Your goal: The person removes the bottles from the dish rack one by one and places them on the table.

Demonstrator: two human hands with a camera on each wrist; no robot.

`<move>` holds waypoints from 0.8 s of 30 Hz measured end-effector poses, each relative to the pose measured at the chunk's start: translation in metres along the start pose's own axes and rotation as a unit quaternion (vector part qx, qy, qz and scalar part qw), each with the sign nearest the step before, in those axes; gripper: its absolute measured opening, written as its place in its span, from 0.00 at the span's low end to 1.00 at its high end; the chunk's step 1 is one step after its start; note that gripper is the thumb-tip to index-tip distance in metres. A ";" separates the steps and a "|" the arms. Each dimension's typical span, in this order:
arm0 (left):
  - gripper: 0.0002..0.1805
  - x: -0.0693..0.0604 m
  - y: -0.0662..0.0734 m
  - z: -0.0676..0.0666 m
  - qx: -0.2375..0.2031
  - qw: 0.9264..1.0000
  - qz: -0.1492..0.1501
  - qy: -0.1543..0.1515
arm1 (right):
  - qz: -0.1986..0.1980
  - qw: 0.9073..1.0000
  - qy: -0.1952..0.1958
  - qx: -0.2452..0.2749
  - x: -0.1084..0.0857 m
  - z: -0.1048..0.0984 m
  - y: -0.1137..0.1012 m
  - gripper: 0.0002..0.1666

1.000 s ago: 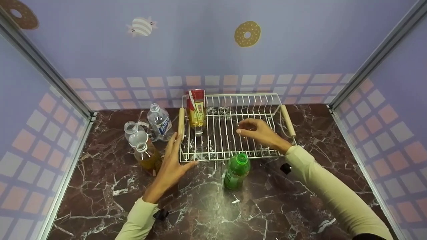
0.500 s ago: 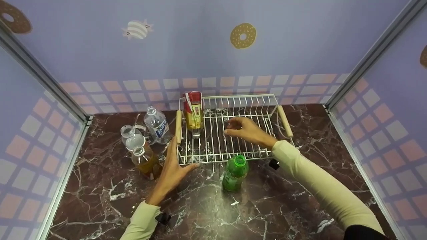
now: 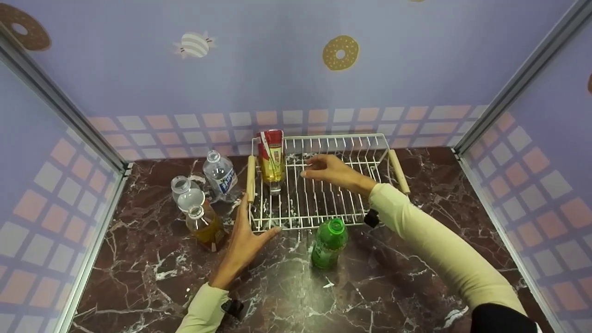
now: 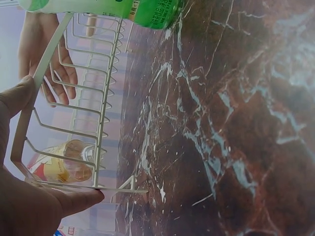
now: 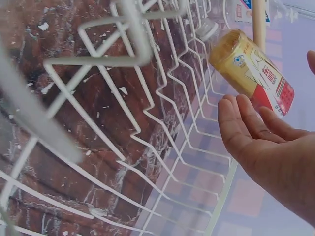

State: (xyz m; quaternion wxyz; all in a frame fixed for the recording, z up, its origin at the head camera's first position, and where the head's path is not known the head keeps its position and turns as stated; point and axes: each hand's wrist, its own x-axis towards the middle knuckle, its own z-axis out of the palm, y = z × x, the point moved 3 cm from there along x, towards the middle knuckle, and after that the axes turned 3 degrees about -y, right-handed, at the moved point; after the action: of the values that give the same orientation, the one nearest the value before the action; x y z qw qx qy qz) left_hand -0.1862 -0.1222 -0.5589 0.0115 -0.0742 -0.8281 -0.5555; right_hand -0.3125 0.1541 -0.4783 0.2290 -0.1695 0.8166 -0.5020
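A white wire rack (image 3: 323,217) with wooden handles stands before the back wall. My left hand (image 3: 244,240) touches its front left corner, thumb (image 4: 22,93) on the front rail and straight fingers along the left side. My right hand (image 3: 334,172) hovers over the middle of the rack with loosely bent fingers and holds nothing. Left of it, a red and yellow bottle (image 3: 272,159) leans cap-down in the rack; the right wrist view shows the bottle (image 5: 253,71) close to the fingertips (image 5: 227,105). A green bottle (image 3: 329,245) stands upright just in front of the rack.
Left of the rack stand a clear labelled bottle (image 3: 221,175), a clear bottle (image 3: 187,192) and a bottle with amber liquid (image 3: 205,227). They are near my left hand and forearm. Walls enclose the dark marble tabletop (image 3: 286,296) at back and sides.
My right hand has moved left over the rack, toward the red and yellow bottle. My left hand stays at the rack's corner. The bottles and rack keep their places.
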 end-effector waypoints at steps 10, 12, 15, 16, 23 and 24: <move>0.72 -0.001 0.000 0.002 -0.017 1.000 -0.013 0.001 | -0.010 1.000 -0.003 -0.003 0.021 0.004 0.005 0.47; 0.71 -0.001 -0.001 0.002 -0.021 1.000 -0.014 0.000 | -0.008 1.000 -0.007 -0.008 0.025 0.006 0.005 0.47; 0.71 -0.002 -0.001 0.003 -0.029 1.000 -0.006 0.001 | -0.010 1.000 -0.010 -0.003 0.030 0.009 0.006 0.47; 0.71 -0.002 0.000 0.003 -0.032 0.999 -0.005 0.001 | -0.010 1.000 -0.011 -0.002 0.032 0.009 0.006 0.47; 0.71 -0.002 -0.003 0.003 -0.034 0.999 -0.007 0.003 | -0.009 1.000 -0.010 0.004 0.042 0.013 0.002 0.51; 0.71 -0.002 -0.004 0.002 -0.034 0.999 -0.008 0.004 | -0.008 1.000 -0.011 0.001 0.044 0.014 0.001 0.52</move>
State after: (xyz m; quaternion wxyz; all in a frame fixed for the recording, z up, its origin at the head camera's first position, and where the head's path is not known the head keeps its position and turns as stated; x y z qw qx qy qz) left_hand -0.1844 -0.1216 -0.5634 0.0077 -0.0659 -0.8090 -0.5841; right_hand -0.3420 0.1220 -0.4937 0.2344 -0.1813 0.8119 -0.5030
